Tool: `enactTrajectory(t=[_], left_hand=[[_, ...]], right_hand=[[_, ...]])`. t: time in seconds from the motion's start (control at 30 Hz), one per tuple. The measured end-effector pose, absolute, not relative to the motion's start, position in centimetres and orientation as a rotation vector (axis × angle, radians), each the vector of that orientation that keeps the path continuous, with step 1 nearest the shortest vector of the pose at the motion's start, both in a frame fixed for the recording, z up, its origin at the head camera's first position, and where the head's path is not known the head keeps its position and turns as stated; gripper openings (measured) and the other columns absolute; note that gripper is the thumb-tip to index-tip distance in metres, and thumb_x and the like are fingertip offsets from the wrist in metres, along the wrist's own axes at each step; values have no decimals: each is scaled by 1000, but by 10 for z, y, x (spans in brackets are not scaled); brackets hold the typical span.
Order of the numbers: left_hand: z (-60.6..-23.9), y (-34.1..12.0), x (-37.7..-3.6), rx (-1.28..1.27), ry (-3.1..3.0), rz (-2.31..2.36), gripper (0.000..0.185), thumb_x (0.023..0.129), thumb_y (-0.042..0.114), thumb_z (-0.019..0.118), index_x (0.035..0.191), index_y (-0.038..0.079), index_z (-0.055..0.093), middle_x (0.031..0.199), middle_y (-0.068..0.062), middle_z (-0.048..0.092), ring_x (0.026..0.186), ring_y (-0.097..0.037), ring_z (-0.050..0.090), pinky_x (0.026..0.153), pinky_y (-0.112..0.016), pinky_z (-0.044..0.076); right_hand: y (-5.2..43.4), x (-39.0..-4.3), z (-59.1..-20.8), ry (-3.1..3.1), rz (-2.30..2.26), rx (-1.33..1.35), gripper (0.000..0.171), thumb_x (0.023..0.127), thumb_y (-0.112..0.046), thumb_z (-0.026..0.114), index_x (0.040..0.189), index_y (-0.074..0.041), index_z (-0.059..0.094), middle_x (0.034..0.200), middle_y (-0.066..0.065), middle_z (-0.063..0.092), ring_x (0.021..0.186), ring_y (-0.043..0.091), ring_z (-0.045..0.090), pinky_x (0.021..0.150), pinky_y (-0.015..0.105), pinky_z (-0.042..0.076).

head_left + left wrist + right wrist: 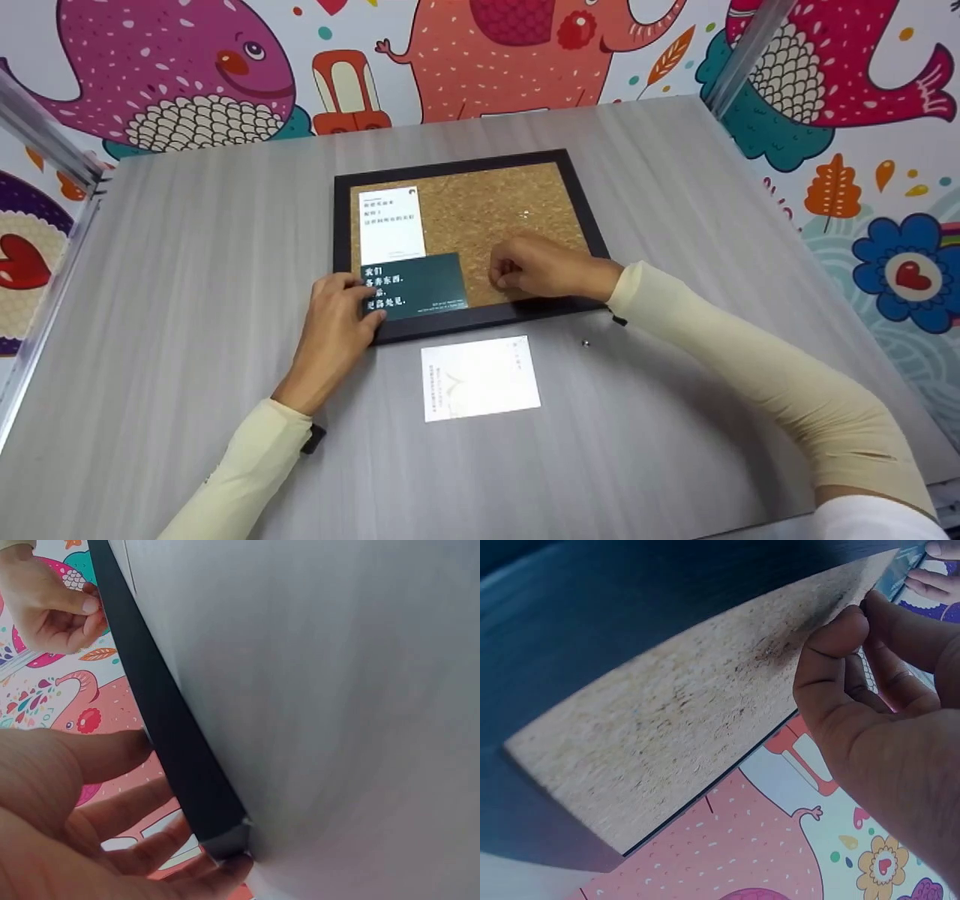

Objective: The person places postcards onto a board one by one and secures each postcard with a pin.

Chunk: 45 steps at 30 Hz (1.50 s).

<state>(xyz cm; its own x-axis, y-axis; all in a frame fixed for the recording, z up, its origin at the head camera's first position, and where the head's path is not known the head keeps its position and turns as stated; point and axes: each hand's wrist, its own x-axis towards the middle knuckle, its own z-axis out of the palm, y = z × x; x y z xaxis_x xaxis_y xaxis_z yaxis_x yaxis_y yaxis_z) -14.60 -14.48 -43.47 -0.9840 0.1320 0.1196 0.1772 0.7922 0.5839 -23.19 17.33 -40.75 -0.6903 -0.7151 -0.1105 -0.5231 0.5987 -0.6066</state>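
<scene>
A cork board (480, 202) in a black frame lies on the table. On its left part are a white card (391, 229) with dark print and, below that, a dark green card (427, 281) with white lettering. My left hand (337, 322) rests at the board's near left corner, fingers over the green card's left edge, thumb by the frame (169, 712). Above the cork, right of the green card, my right hand (536, 266) pinches a tiny dark thing (865, 607) between thumb and index finger. The fingertips hide most of it, and I cannot tell its kind.
A white printed card (480, 379) lies on the table in front of the board. To its right is a tiny shiny metal piece (586, 343). Small shiny bits (525, 214) show on the cork beyond my right hand. A cartoon-patterned wall (510, 60) stands behind the table.
</scene>
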Motion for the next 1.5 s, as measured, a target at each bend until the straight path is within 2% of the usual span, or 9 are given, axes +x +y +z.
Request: enactTrajectory(t=[0.23, 0.47, 0.57, 0.77, 0.87, 1.13, 1.5], left_hand=[[-434, -143, -147, -241, -2923, -948, 35, 95, -2, 81, 127, -16, 74, 141, -34, 61, 139, -48, 47, 120, -59, 38], [-435, -143, -147, -245, -2924, -953, 35, 96, -2, 81, 127, -16, 74, 141, -34, 61, 139, -48, 47, 120, -58, 38], [-435, -144, -146, -247, -2920, -952, 35, 96, -2, 81, 127, -16, 74, 141, -34, 61, 139, -48, 46, 121, -58, 38], [-434, -144, -146, -232, -2922, -955, 35, 96, -1, 81, 128, -16, 74, 142, -34, 61, 140, -48, 46, 121, -58, 38], [-434, -144, -146, -231, -2922, -956, 35, 96, -2, 81, 127, -16, 74, 142, -34, 61, 140, -48, 46, 121, -59, 39], [-434, -142, -146, -255, -2905, -941, 34, 95, -2, 82, 126, -16, 74, 141, -35, 61, 139, -49, 48, 120, -59, 40], [-435, -143, -146, -250, -2905, -948, 35, 95, -2, 82, 126, -16, 74, 140, -35, 61, 138, -49, 48, 120, -59, 39]], right_hand=[[190, -220, -403, 2512, -834, -962, 11, 105, 2, 70, 100, -5, 78, 99, 5, 76, 92, 19, 66, 87, 42, 56], [206, -203, -400, 2506, -834, -923, 14, 106, 4, 66, 99, -5, 74, 101, 4, 75, 95, 19, 63, 89, 42, 54], [213, -194, -399, 2506, -814, -951, 16, 106, 6, 64, 97, -4, 73, 100, 4, 74, 94, 19, 62, 86, 41, 53], [227, -177, -399, 2513, -796, -1037, 22, 103, 11, 64, 89, -4, 67, 89, 2, 63, 82, 16, 55, 74, 33, 47], [235, -170, -400, 2501, -789, -1055, 20, 102, 11, 67, 89, -4, 69, 89, 2, 66, 80, 13, 56, 71, 30, 49], [253, -157, -400, 2451, -657, -1003, 19, 101, 9, 70, 91, -6, 75, 87, -2, 69, 80, 11, 60, 73, 31, 52], [260, -153, -406, 2418, -571, -1029, 20, 96, 10, 75, 89, -9, 75, 84, -4, 66, 80, 11, 57, 72, 31, 50]])
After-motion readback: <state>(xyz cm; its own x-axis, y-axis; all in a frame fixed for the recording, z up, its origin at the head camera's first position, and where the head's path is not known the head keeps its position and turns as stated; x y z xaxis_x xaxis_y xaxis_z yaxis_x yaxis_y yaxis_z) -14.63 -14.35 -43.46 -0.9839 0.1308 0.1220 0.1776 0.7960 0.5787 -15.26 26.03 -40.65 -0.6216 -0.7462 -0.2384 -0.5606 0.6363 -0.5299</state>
